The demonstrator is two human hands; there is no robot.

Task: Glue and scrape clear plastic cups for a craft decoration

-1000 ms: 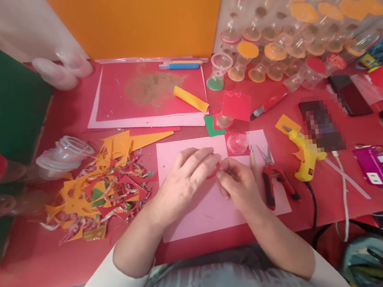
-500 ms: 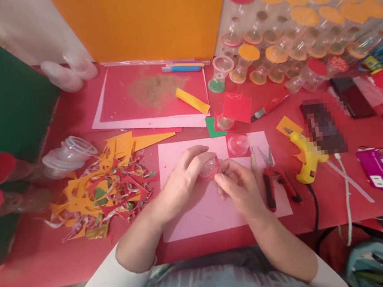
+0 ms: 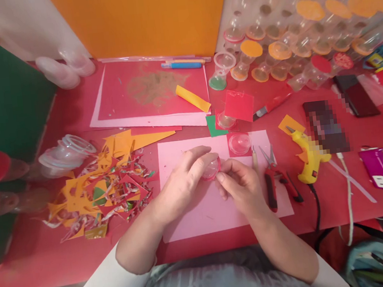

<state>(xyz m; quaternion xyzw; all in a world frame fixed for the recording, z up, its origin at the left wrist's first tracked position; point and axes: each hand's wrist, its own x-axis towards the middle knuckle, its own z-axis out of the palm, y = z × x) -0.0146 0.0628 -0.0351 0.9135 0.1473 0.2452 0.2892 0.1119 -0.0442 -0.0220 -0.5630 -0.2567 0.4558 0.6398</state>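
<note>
Between my hands, over a pink sheet [image 3: 193, 221], is a small clear plastic cup piece [image 3: 211, 169] with a red rim. My left hand [image 3: 188, 176] wraps over its left side and top, fingers curled round it. My right hand [image 3: 238, 182] pinches the rim from the right with thumb and fingertips. Just beyond lies another clear round piece [image 3: 239, 144] on a red square. To the right of my right hand are a thin wooden-handled tool [image 3: 255, 159] and red-handled snips [image 3: 279, 182], their blades apart.
Paper scraps [image 3: 104, 193] are heaped on the left, near stacked clear cups [image 3: 66, 156]. A yellow glue gun [image 3: 306, 159] with a cord lies right, beside a phone [image 3: 326, 124]. Rows of clear bottle shapes with orange discs [image 3: 314, 9] stand at the back right. A red-handled cutter [image 3: 276, 100] lies before them.
The view has shifted slightly. Both hands keep nearly the same hold on the cup piece; other things lie where they were.
</note>
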